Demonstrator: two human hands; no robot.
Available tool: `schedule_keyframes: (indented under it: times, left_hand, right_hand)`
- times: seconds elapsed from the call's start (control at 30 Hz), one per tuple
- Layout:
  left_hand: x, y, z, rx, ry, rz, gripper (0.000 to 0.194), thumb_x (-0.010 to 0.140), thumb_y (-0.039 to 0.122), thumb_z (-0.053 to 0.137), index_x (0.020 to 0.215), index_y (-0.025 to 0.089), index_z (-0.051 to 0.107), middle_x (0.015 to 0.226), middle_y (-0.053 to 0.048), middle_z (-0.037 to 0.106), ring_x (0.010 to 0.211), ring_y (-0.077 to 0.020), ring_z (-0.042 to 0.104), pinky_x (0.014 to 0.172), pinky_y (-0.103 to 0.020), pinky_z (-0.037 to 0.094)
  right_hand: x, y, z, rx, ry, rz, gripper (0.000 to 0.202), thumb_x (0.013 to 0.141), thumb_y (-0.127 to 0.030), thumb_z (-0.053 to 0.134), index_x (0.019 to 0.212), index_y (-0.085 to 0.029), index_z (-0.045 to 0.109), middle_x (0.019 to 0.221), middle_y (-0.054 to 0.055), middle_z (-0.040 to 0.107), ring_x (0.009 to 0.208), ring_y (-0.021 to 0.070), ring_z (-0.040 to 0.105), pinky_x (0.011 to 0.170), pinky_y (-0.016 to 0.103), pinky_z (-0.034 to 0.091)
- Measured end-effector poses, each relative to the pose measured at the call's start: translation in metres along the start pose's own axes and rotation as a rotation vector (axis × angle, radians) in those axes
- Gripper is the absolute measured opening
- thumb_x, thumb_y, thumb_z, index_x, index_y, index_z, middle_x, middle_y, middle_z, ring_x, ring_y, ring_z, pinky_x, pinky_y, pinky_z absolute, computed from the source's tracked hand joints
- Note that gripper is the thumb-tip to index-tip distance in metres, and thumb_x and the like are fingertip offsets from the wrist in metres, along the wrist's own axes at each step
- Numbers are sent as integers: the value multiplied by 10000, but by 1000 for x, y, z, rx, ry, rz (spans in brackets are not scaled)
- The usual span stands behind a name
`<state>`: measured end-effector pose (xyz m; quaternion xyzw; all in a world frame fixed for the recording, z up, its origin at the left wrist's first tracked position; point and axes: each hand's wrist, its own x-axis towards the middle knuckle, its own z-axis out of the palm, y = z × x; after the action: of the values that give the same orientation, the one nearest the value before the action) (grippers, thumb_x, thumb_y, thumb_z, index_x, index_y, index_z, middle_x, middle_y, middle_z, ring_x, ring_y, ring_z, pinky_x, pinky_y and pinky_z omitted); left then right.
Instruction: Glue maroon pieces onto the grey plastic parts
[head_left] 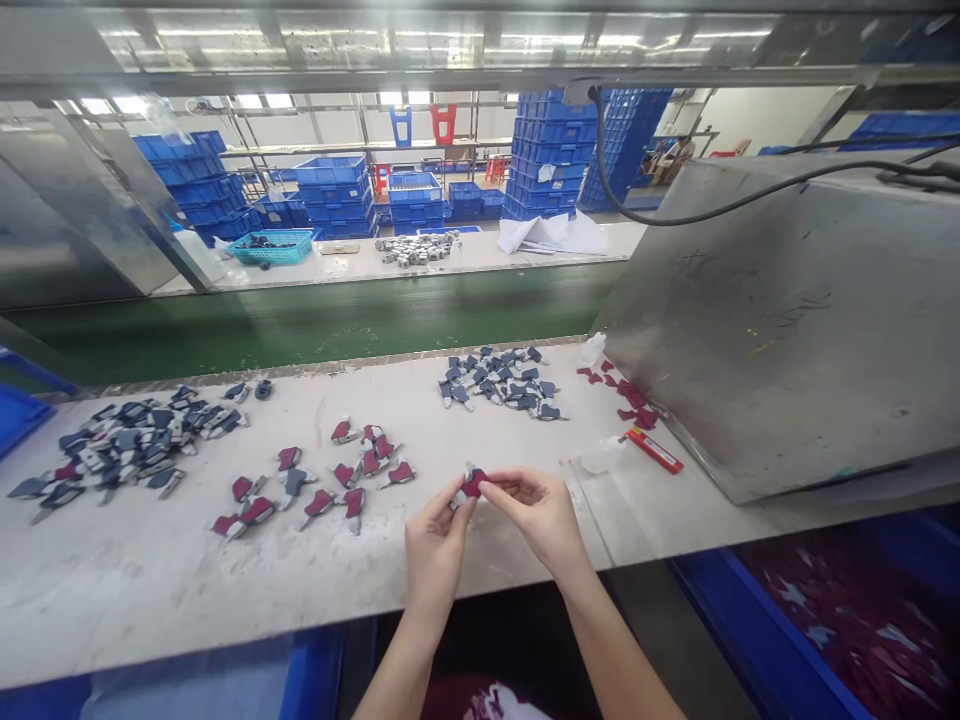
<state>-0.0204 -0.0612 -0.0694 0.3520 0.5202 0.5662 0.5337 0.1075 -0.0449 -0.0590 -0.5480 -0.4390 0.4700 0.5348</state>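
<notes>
Between my two hands, over the front part of the white table, is a small grey plastic part with a dark red face (472,484). My left hand (439,540) pinches its grey end between thumb and fingers. The fingertips of my right hand (536,515) are closed on its red side. To the left lies a loose group of similar red-faced parts (354,502). Beyond my hands is a pile of grey-and-dark-blue parts (499,380), and a larger pile of them (142,435) spreads at the far left.
Dark red pieces (636,400) and a red-and-white packet (654,450) lie beside a metal box (787,330) on the right. Behind the table runs a green conveyor belt (322,325). Blue bins (787,640) stand below the front edge. A black cable (705,215) hangs overhead.
</notes>
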Motion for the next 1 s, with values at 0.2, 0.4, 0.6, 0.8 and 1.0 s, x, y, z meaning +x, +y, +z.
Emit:
schedule_keyframes:
  times: [0.2,0.4,0.6,0.8,1.0]
  left_hand:
    - [-7,8,0,-39,-34,37,370,672,277,848,1014,148,788,1001,-103,801,966,-300,759,875,-373,640]
    - [-16,25,4,-69,-15,24,259,675,273,840,905,159,809,925,-92,813,913,-288,772,875,-367,636]
    - [-28,37,1,-55,-59,38,231,685,265,835,890,161,813,911,-93,815,886,-287,776,848,-355,643]
    - [-34,43,-5,-22,-218,58,213,720,281,820,911,188,820,956,-84,812,923,-284,770,862,-351,639]
    - [-46,56,4,-31,-144,12,222,663,296,869,855,194,824,917,-74,816,900,-292,772,824,-350,653]
  right_hand:
    - [-12,-8,-1,-126,38,-166,153,754,-357,752,765,-207,783,715,43,736,591,148,604,543,258,496]
    - [-25,-17,-4,-221,57,-389,86,830,-282,715,807,-226,777,694,13,700,579,122,578,543,240,483]
    - [-26,-24,-19,-175,-86,-304,219,832,-341,729,1020,-238,775,961,66,712,769,163,663,622,255,556]
    - [-26,-28,-31,52,-330,-205,214,860,-366,711,999,-221,781,863,49,674,786,168,658,720,286,579]
    - [-39,-25,-26,87,-217,-304,164,868,-317,707,990,-238,784,812,40,630,750,159,618,690,284,567]
